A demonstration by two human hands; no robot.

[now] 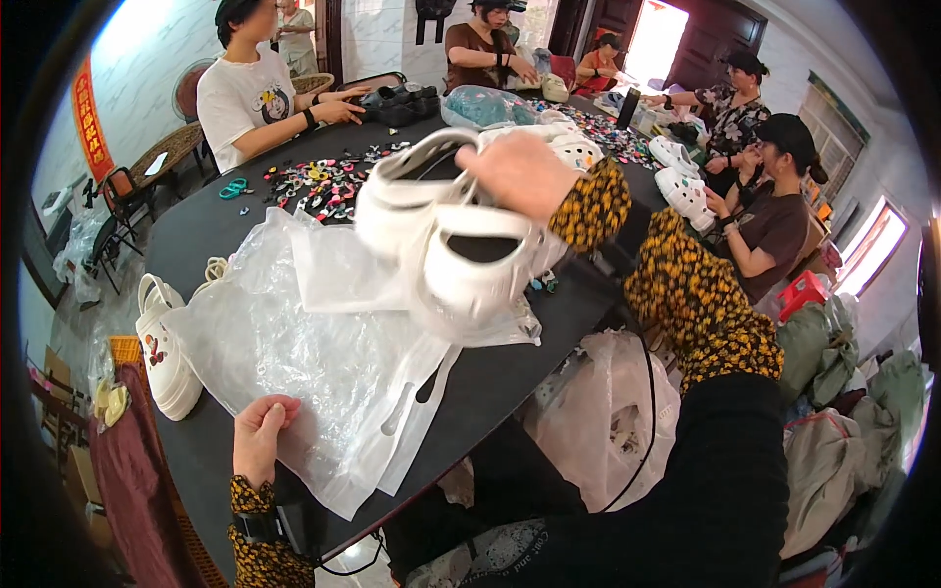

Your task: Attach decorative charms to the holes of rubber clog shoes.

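Two white clogs, held over table

Two clogs (446, 250), white, strapped, blurred, gripped together by right hand (518, 173) above clear bags (294, 343) on black table (490, 387). Left hand (260, 436) pinches bag edge. Red banner (90, 118), far-left wall. Charms (323, 184) beyond.

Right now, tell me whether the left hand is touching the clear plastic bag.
Touching. The head view shows the left hand pinching the near edge of the clear plastic bag, its fingers curled over the plastic with no gap.

Yellow-and-black floral sleeves, black wristband (257, 527)
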